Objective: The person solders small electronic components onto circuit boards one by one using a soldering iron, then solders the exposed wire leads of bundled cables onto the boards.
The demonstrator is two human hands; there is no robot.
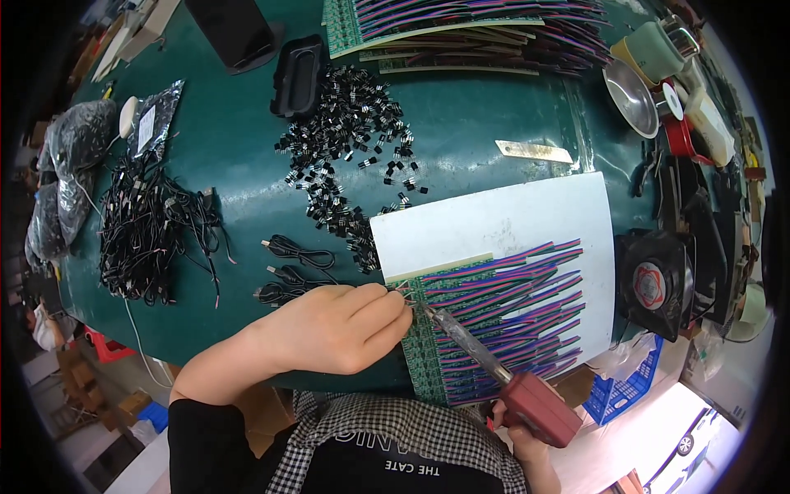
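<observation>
My left hand is closed in a pinch at the upper left edge of a green circuit board panel. Thin wires show at its fingertips; the rest of what it grips is hidden. Rows of blue, pink and black wires run rightward from the panel. My right hand grips a soldering gun with a dark red body, its long shaft slanting up to the board. The gun's tip is close beside my left fingertips. Coiled black USB cables lie just beyond my left hand.
Under the panel is a white sheet. Small black components are heaped behind it, with a black tray. A cable pile lies left; wired boards are stacked at the back. Right are a fan and metal bowl.
</observation>
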